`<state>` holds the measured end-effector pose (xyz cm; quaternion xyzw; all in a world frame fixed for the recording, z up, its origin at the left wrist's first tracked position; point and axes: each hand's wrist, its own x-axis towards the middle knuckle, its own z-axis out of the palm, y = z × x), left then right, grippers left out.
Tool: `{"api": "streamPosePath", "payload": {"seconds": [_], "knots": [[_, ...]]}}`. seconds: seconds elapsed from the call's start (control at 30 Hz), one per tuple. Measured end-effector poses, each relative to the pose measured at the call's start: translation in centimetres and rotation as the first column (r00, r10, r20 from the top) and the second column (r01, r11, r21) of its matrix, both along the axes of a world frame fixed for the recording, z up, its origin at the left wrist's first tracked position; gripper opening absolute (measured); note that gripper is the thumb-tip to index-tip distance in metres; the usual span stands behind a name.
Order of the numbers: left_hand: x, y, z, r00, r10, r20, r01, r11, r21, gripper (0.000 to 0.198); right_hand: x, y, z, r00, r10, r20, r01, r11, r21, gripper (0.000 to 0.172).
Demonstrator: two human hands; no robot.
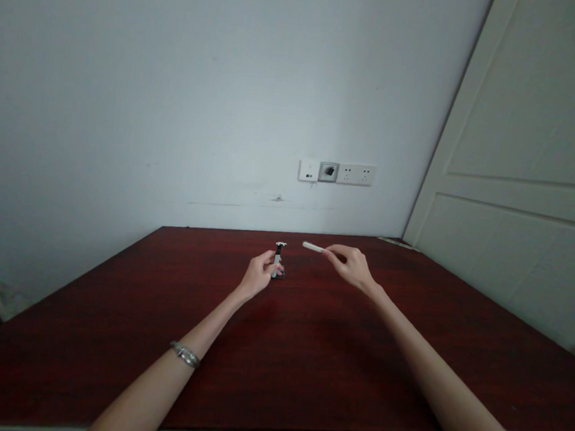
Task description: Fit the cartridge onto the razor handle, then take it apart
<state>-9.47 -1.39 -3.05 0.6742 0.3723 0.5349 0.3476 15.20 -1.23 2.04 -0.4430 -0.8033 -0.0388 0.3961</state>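
My left hand (259, 273) is closed around the grey handle of a small upright stand (277, 260), which has a black neck and a white top piece. Its base is near the dark red tabletop (277, 347); whether they touch, I cannot tell. To the right, my right hand (351, 264) pinches one end of a slim white stick-like object (312, 247). The free end of that object points left towards the stand's top, with a gap between them. Both hands are over the far half of the table.
Behind the table is a pale wall (201, 102) with a row of sockets (355, 174). A white panelled door (523, 194) stands along the right side. A thin flat item (397, 243) lies at the table's back right edge.
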Motion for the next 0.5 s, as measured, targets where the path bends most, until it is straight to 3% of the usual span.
{"api": "streamPosePath", "payload": {"seconds": [0.17,0.27,0.5], "knots": [[0.2,0.4,-0.6,1.0,-0.014,-0.021,0.015,1.0,0.021,0.014,-2.8,-1.5,1.3,0.989,0.134,0.064,-0.135,0.991,0.018,0.033],[0.3,0.2,-0.5,0.998,-0.013,-0.057,0.016,0.999,0.048,0.015,-3.9,-1.6,2.1,0.985,0.149,0.09,-0.151,0.989,0.011,0.032],[0.3,0.0,0.0,0.99,0.003,-0.139,0.006,0.998,0.066,0.009,-0.7,0.9,1.4,0.999,0.044,0.022,-0.042,0.996,-0.076,0.033]]}}
